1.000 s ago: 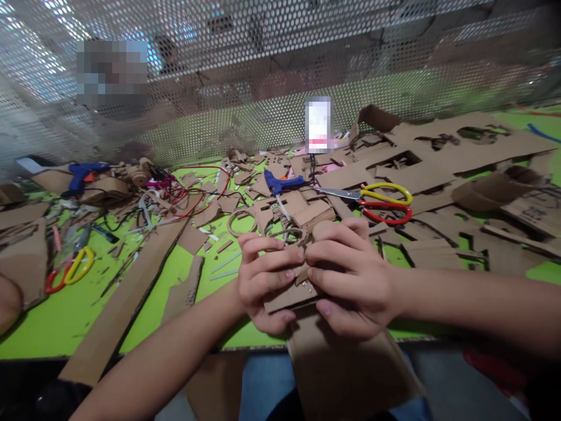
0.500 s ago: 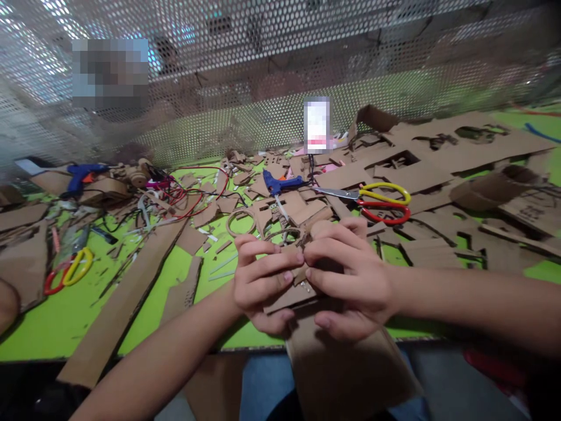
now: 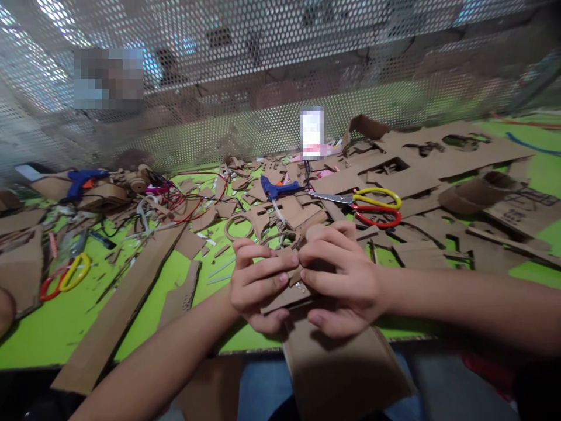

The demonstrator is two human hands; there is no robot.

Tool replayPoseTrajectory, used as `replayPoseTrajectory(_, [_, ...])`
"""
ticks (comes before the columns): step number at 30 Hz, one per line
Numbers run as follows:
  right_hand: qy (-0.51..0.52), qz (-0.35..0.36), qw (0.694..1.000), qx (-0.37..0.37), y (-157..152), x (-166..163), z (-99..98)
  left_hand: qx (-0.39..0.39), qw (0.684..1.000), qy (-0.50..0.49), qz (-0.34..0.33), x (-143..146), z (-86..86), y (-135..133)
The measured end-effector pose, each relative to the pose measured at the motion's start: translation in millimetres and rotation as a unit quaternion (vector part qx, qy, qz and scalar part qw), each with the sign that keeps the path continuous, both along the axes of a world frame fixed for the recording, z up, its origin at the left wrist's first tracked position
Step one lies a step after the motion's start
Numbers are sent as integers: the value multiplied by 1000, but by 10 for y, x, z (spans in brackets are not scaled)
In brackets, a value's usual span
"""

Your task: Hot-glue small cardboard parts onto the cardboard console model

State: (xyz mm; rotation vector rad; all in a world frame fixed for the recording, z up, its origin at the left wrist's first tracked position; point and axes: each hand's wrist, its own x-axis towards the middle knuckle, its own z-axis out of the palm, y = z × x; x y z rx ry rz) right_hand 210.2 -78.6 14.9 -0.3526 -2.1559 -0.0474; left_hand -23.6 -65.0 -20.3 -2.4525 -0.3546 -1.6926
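Both hands meet at a brown cardboard construction (image 3: pixel 280 301) near the table's front edge. My left hand (image 3: pixel 258 286) curls round its left side, fingertips pressing on a small cardboard piece (image 3: pixel 295 276) on top and the thumb below. From the right, my right hand (image 3: pixel 344 280) pinches that same small piece with bent fingers. Shiny clear bits, like glue, show just under the fingertips. A wide cardboard panel (image 3: pixel 342 365) extends below the hands past the table edge. Fingers cover much of the construction's upper part.
Beyond the hands lie a blue glue gun (image 3: pixel 280 188) and scissors with yellow and red handles (image 3: pixel 377 207). More scissors (image 3: pixel 65 278) and another blue glue gun (image 3: pixel 83 182) are at left. Cardboard scraps cover the green table (image 3: pixel 39 339). A perforated metal screen (image 3: pixel 245 76) stands behind.
Both hands keep their hold on the cardboard with nearly the same finger positions. The whole view has shifted slightly, so most things appear a little further left.
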Motion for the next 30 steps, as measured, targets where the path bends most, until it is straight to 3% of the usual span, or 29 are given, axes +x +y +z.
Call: replayPoseTrajectory(30, [-11, 31, 999, -12, 15, 59, 4, -9, 1000, -5, -29, -16, -24, 31])
